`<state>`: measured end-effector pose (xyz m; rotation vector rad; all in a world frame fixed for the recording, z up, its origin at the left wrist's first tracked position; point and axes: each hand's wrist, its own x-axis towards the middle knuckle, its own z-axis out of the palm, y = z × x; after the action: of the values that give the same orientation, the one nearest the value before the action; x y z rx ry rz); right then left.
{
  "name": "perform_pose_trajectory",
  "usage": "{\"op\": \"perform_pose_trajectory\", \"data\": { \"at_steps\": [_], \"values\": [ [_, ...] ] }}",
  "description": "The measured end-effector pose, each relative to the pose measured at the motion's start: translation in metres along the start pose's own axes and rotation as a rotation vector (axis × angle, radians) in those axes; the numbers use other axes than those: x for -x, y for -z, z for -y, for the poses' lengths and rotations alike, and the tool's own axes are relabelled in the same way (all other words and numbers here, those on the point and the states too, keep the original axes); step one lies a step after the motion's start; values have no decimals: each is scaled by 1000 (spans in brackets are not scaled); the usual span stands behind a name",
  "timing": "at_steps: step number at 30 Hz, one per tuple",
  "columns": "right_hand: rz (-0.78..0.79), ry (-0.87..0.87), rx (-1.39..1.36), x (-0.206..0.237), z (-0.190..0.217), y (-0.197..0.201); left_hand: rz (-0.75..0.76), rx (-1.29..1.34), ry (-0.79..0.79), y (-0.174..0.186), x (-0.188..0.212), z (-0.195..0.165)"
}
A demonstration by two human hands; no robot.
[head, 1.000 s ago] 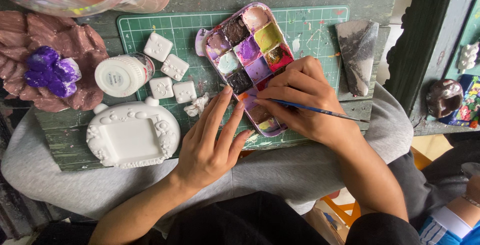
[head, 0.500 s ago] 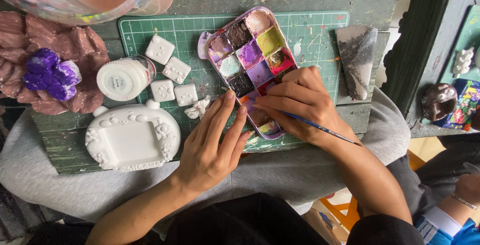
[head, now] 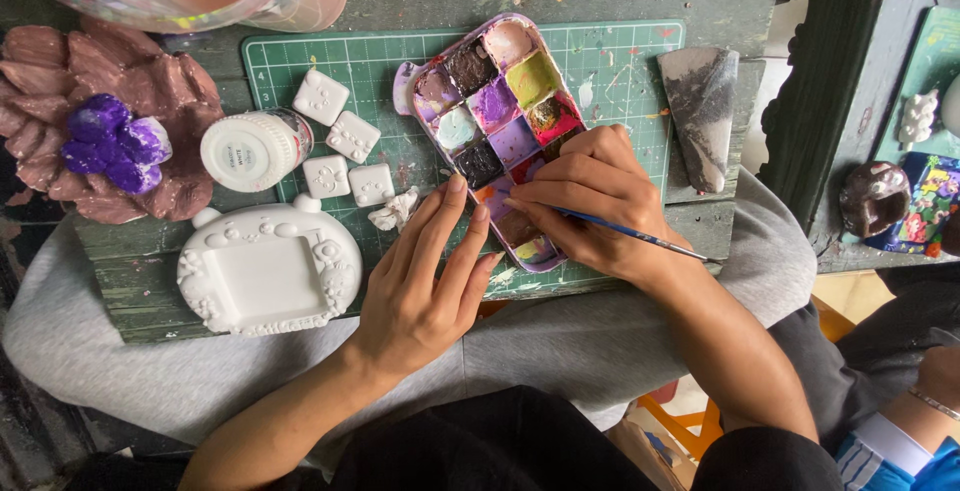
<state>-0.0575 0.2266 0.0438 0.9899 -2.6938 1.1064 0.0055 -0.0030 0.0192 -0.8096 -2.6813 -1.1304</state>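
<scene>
I'm loading paint: right hand (head: 600, 201) pinching brush (head: 640, 237) w/ tip in palette (head: 500, 121), left hand (head: 425, 281) open, steadying it; next needs a careful lift.

Both forearms reach up from the lower edge of the frame toward the paint palette (head: 500, 131). The left hand (head: 425, 281) lies flat and palm-down just left of the palette's near end, fingers extended and slightly spread, fingertips touching its edge. The right hand (head: 595, 201) is curled over the palette's near right corner, fingers pinched together, wrist bent, bare forearm angling down to the right.
</scene>
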Motion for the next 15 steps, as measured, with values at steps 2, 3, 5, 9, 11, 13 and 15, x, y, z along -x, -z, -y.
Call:
{"op": "perform_pose_trajectory", "data": {
  "at_steps": [2, 3, 5, 9, 11, 13, 15],
  "values": [
    [13, 4, 17, 0, 4, 1, 3, 5, 7, 2, 1, -2],
    [18, 7, 21, -1, 5, 0, 2, 7, 4, 3, 2, -1],
    [30, 10, 26, -2, 7, -1, 2, 12, 1, 5, 4, -1],
    [55, 42, 69, -6, 11, -10, 14, 7, 12, 7, 10, 5],
    [54, 54, 70, -6, 9, -11, 10, 4, 10, 5, 10, 7],
    [58, 51, 81, -6, 9, -12, 17, 4, 19, 5, 10, 7],
    [57, 51, 87, -4, 8, -11, 17, 4, 21, 3, 9, 4]
  ]
}}
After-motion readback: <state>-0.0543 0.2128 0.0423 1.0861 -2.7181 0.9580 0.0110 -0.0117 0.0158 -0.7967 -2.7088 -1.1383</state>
